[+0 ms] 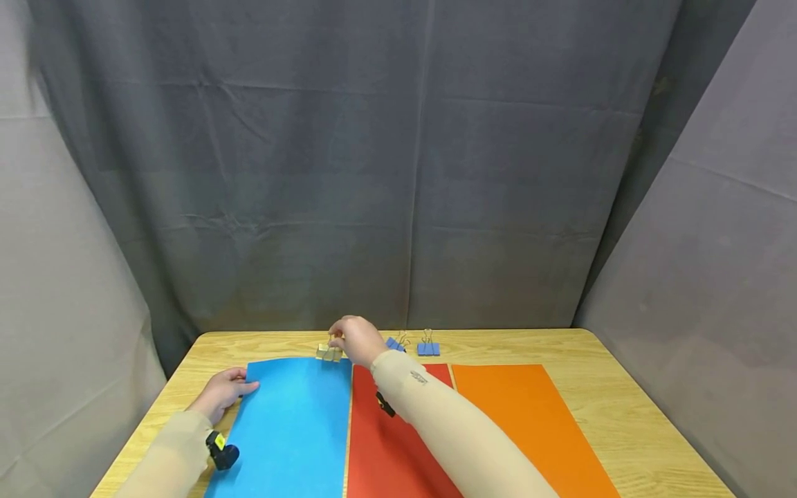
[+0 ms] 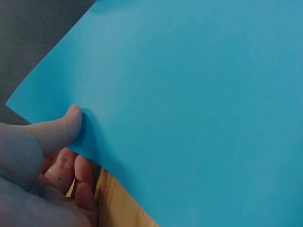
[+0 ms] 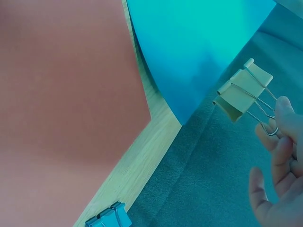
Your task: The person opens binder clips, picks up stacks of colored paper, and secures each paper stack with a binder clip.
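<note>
Dark cloth backdrop (image 1: 311,173) rises behind pale wood worktop (image 1: 629,415). On it, left to right: blue sheet (image 1: 292,422), red sheet (image 1: 380,449), orange sheet (image 1: 523,422). Left hand (image 1: 221,393) pinches blue sheet near its far left corner, thumb on top. Right hand (image 1: 360,339) grips yellowish binder clip (image 1: 328,353) by its wire handles, near blue sheet's far edge. Two blue binder clips (image 1: 428,348) sit beyond red sheet.

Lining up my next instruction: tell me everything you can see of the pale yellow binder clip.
The pale yellow binder clip has a folded, metal-looking body with rolled edges and silvery wire handles. The right hand pinches it by the handles, body pointing away from the fingers. It is held near the far edge of the blue sheet; the right wrist view shows a narrow gap between them.
</note>
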### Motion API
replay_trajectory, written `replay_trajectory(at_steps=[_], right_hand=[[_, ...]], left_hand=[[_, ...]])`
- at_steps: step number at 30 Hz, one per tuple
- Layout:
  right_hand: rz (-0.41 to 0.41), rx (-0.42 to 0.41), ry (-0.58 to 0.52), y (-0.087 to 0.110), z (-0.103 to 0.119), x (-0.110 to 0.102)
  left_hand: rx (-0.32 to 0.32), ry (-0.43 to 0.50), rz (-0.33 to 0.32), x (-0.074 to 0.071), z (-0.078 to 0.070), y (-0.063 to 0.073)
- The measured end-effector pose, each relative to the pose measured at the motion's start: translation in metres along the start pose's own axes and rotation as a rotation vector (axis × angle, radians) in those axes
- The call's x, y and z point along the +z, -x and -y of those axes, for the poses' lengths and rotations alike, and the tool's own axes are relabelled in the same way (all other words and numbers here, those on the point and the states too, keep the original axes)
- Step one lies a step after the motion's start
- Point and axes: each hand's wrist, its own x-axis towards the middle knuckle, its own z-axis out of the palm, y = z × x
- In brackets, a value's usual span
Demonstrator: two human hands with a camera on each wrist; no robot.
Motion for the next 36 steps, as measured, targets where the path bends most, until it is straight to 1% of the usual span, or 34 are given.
replay_trajectory(at_steps=[7, 14, 20, 28, 36], right_hand=[[0.023, 0.015, 0.044, -0.003, 0.001, 0.004], [0.033, 0.004, 0.097, -0.005, 0.003, 0.004], [0.039, 0.01, 0.089, -0.011, 0.0, 0.007], [0.089, 0.033, 0.079, -0.015, -0.004, 0.011], [0.122, 0.042, 0.045, -0.013, -0.002, 0.009]], left_hand=[[0.001, 0.003, -0.006, 0.003, -0.003, 0.002], [0.013, -0.01, -0.003, 0.004, -0.003, 0.002], [0.015, -0.004, -0.003, 0.004, -0.003, 0.001], [0.011, 0.005, -0.012, 0.007, -0.002, 0.003], [0.001, 0.024, -0.018, 0.008, -0.004, 0.006]])
